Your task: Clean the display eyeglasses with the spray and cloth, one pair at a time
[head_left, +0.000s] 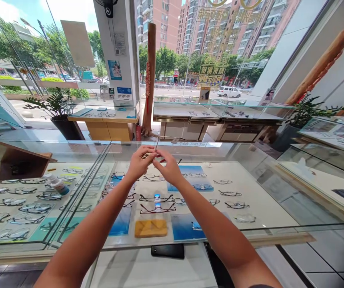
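Both arms reach out over a glass display counter. My left hand (140,163) is closed, its fingers pinching a pair of eyeglasses (157,143), mostly covered by the hands. One thin temple sticks up between the fingertips, and a dark end shows past my right hand (170,167). That hand is closed on the same eyeglasses, thumb and fingers meeting the left fingertips. Beneath the hands, inside the counter, lie rows of glasses, among them a dark pair (156,198) and a reddish pair (157,209). A yellow-brown block (151,228) lies near the counter's front.
A black phone (167,251) lies on the white surface nearest me. On the left stand a white bottle (57,185) and a brown wooden piece (19,159). The glass counter's front edge (250,229) crosses below my arms. Farther off are more showcases (187,112) and a wooden post (150,80).
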The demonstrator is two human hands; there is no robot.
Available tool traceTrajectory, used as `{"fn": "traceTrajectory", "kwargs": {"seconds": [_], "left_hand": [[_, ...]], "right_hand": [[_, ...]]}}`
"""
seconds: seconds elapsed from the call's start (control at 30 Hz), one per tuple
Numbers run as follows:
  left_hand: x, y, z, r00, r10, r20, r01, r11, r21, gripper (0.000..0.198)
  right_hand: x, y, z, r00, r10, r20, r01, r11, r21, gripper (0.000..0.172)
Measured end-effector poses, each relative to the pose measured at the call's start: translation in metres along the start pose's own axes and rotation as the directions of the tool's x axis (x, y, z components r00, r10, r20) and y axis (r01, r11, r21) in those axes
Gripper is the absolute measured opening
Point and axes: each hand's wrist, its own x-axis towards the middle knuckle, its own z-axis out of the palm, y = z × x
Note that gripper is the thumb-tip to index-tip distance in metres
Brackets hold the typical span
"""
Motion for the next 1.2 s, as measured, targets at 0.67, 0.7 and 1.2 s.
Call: {"fn": "traceTrajectory", "kwargs": {"seconds": [0.67,0.7,1.2], "left_hand": [[-0.074,0.085,-0.088,0.997,-0.071,-0.04,0.081,0.92,0.383,0.035],[-0.086,0.087,-0.102,0.995,-0.084,-0.053,0.099,0.895,0.434,0.038],[-0.163,0.033,-0.263,0.701,-0.137,-0.7,0.608,0.628,0.486,0.045]], "right_hand": [[0.009,0.01,-0.02,0.996,-0.021,-0.083,0.024,0.999,0.032,0.048],[0.009,0.012,-0.02,0.996,-0.023,-0.086,0.025,0.999,0.024,0.047],[0.01,0.024,-0.017,0.997,-0.007,-0.076,0.003,0.998,-0.058,0.049]]}}
